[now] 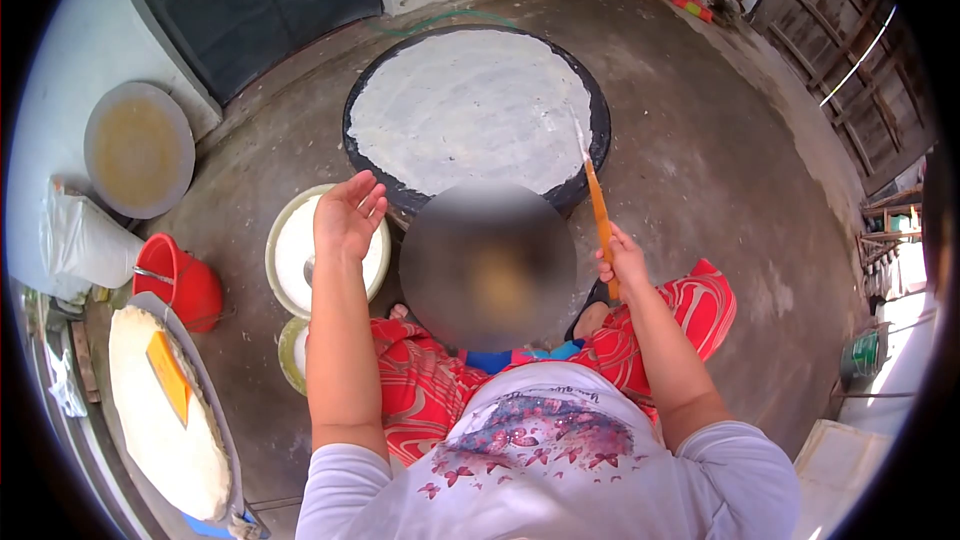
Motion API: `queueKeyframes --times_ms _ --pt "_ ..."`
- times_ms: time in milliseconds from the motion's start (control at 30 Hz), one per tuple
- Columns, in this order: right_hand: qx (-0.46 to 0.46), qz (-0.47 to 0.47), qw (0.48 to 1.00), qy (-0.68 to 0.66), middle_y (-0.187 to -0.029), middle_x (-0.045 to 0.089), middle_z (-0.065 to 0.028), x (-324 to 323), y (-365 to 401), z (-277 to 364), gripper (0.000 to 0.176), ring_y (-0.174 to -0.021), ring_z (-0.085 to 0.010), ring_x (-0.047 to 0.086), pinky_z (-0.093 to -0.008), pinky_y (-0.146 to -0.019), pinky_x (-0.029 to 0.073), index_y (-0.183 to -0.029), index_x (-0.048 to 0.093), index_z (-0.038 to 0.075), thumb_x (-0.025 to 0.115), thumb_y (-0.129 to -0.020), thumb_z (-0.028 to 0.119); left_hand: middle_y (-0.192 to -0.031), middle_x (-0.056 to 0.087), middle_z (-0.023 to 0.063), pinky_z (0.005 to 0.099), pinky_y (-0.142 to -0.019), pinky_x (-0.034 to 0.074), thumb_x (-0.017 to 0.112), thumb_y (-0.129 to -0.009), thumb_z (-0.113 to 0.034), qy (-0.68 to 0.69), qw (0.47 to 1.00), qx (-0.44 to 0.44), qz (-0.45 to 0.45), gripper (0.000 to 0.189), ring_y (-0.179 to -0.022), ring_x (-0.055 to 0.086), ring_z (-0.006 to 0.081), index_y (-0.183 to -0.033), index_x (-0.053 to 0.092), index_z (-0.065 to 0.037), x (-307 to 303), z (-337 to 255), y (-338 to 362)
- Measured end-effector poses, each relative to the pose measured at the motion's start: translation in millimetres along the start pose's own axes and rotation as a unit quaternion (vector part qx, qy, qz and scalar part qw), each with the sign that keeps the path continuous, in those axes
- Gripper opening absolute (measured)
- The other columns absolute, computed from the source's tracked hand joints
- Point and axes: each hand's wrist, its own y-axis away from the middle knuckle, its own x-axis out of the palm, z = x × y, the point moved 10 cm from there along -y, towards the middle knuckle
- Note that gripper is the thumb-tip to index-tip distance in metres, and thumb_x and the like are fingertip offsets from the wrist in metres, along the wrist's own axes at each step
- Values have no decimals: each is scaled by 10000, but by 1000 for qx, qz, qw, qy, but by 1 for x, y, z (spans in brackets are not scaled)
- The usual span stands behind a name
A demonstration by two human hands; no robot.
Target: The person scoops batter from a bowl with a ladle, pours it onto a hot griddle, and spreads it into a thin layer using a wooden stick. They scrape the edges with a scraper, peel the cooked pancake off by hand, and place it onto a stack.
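My right hand [625, 260] grips the handle of a long wooden spatula [597, 200]. The spatula's whitened tip reaches the right edge of a large round black griddle [598, 120]. A thin white layer of batter [460, 105] covers most of the griddle. My left hand [350, 215] is raised palm up, fingers loosely apart, and holds nothing. Beneath the left forearm stands a wide basin [272, 260] of white liquid, partly hidden by the arm. A round blurred patch covers the griddle's near edge and the floor between my feet.
At left, a pile of pale flat sheets [150, 440] carries an orange flat piece [168, 377]. Nearby are a red bucket [195, 285], a smaller bowl [287, 355] and a round tray [140, 150] against the wall. A green hose [455, 14] lies behind the griddle.
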Motion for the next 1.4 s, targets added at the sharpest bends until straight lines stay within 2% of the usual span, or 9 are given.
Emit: queueKeyframes --times_ms 133,500,667,833,900,1000,1233,1300,1400 --pt "-270 -60 908 313 -731 525 -15 -8 -8 -6 359 -483 -62 424 -186 -459 361 -1249 441 164 401 -894 141 -991 512 136 322 -751 449 450 -803 -111 -6 1000 -6 -5 290 -866 515 233 -1030 494 64 0 3 1" --pt "-77 20 995 64 -673 532 -23 6 11 -23 341 -486 -74 449 -214 -448 384 -1243 433 127 395 -907 172 -993 509 137 325 -757 449 449 -802 -103 -4 1000 -13 3 289 -865 516 240 -1036 483 64 0 7 2" --pt "-287 -82 781 549 -699 558 -184 39 17 20 392 -659 -321 561 -418 -596 438 -1215 449 120 482 -828 173 -990 508 136 325 -755 451 444 -804 -103 -9 1000 -16 6 290 -856 521 240 -1039 479 63 -2 10 2" --pt "-318 -46 786 528 -709 566 -168 48 21 -2 379 -637 -309 560 -406 -572 439 -1204 459 115 479 -828 157 -983 511 132 320 -750 453 437 -807 -101 -8 1000 -20 -9 280 -853 524 238 -1030 481 63 -6 12 2" --pt "-128 34 978 159 -670 541 -59 21 2 -46 367 -530 -160 517 -309 -479 422 -1231 441 143 445 -865 168 -981 511 131 320 -748 453 436 -807 -101 -7 1000 -19 1 275 -852 525 239 -1025 482 62 -4 10 3" --pt "5 -15 1000 -12 -657 495 18 -2 20 -40 363 -482 -69 427 -231 -427 372 -1253 429 184 404 -891 178 -975 516 125 319 -737 449 444 -809 -98 -3 1000 -16 8 262 -859 521 235 -1015 494 56 -3 9 3" --pt "-112 -61 983 134 -642 523 -62 -7 -21 -16 375 -443 -150 457 -274 -400 378 -1264 413 196 400 -890 177 -973 521 124 325 -751 454 443 -802 -105 -6 1000 -22 6 278 -857 527 237 -1021 491 59 -3 13 4" --pt "-340 -145 801 472 -676 561 -188 16 -5 28 394 -538 -318 544 -389 -477 425 -1237 441 160 459 -843 162 -974 521 125 326 -751 454 443 -802 -106 -8 1000 -21 7 279 -856 526 238 -1021 492 60 -4 14 1" --pt "-226 -99 776 580 -808 590 -199 42 3 27 409 -723 -373 564 -448 -631 438 -1214 456 104 459 -806 140 -982 518 129 326 -754 453 445 -803 -109 -7 1000 -21 7 284 -856 525 241 -1025 493 62 -5 15 0"
